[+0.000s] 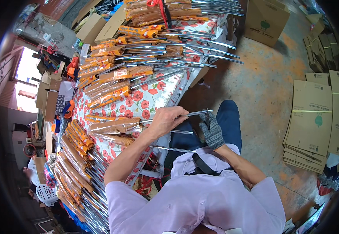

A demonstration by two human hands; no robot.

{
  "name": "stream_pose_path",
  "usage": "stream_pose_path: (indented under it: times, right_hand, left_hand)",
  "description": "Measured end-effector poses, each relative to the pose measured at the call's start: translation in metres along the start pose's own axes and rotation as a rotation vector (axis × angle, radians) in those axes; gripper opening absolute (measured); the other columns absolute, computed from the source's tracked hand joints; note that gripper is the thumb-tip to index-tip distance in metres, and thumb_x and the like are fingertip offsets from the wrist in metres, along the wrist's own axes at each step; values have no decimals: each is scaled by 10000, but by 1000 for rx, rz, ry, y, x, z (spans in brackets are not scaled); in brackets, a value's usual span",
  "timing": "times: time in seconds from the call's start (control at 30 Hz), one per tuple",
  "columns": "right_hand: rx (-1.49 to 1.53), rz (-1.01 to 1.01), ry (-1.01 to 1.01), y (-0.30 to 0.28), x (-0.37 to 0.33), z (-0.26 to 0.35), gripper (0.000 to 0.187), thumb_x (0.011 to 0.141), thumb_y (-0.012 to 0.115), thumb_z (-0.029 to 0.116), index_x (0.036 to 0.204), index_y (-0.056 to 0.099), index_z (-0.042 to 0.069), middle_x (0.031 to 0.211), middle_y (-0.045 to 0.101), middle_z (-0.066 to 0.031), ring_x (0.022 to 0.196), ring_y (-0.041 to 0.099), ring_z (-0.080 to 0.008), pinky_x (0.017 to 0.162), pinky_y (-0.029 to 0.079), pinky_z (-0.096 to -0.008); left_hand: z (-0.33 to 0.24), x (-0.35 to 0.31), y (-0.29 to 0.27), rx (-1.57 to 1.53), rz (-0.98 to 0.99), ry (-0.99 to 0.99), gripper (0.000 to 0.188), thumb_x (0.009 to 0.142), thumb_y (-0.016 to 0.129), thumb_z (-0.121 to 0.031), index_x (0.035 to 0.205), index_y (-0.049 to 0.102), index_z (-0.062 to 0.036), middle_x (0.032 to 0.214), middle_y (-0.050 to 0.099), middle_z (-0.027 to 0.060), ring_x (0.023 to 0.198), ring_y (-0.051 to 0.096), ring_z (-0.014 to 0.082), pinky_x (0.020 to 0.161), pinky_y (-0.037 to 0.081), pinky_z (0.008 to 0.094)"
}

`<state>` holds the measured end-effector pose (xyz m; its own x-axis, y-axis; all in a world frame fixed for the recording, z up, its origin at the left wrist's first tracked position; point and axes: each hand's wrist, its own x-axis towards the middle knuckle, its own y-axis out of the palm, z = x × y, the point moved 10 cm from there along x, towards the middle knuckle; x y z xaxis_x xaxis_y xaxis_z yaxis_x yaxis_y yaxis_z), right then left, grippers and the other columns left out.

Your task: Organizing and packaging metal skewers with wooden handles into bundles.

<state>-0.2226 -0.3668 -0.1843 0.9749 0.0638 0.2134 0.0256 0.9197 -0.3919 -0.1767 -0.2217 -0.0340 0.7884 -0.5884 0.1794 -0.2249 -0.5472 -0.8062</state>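
My bare left hand (167, 120) is closed round a shiny metal rod (198, 113) that points right, over the table's edge. Behind that hand, the rod seems to run back to a brown end wrapped in clear and orange plastic (117, 126). My right hand (212, 132), in a grey knitted glove, is at the rod's free tip with its fingers bent. A small dark thing shows between the glove and the tip, too small to name. Below my left hand, another metal rod (173, 148) sticks out across my lap.
Many similar wrapped rods (138, 50) lie in rows on a table with a red-flowered cloth (142, 95). A dense bundle (76, 167) lies at the left. Flattened cartons (309, 117) are stacked on the right, and a standing carton (266, 21) is at the far side.
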Motion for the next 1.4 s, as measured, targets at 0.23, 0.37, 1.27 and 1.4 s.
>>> stream_pose_path:
  times: [0.23, 0.37, 1.27, 1.4]
  right_hand:
    - [10, -10, -15, -5, 1, 6, 426, 929, 678, 180, 1326, 587, 57, 1283, 603, -183, 1141, 614, -393, 940, 507, -427]
    - [-50, -47, -117, -3, -1, 10, 336, 922, 678, 185, 1220, 618, 44, 1158, 637, -187, 1023, 642, -409, 845, 528, -445]
    - [-75, 60, 126, -13, -30, -62, 348, 988, 607, 188, 1312, 627, 62, 1352, 592, -168, 1224, 590, -335, 1063, 448, -388]
    - [-86, 84, 93, -7, -16, -34, 353, 979, 618, 193, 1309, 651, 72, 1338, 589, -175, 1238, 572, -341, 1062, 448, -397]
  left_hand:
    - [-4, -1, 0, 1, -25, 30, 180, 849, 779, -84, 1007, 700, -45, 856, 706, 103, 741, 698, 284, 631, 552, 352]
    - [-4, -1, 1, 5, -12, 24, 184, 846, 781, -82, 1004, 697, -40, 850, 704, 106, 741, 699, 286, 628, 552, 356]
    - [-24, -82, -31, 165, 225, 105, 231, 888, 725, -259, 1021, 617, -104, 1099, 655, 80, 1009, 652, 281, 790, 538, 410]
    - [29, -62, -72, 347, -42, -64, 300, 923, 703, -293, 1139, 649, -92, 1196, 654, 95, 1077, 635, 321, 857, 535, 401]
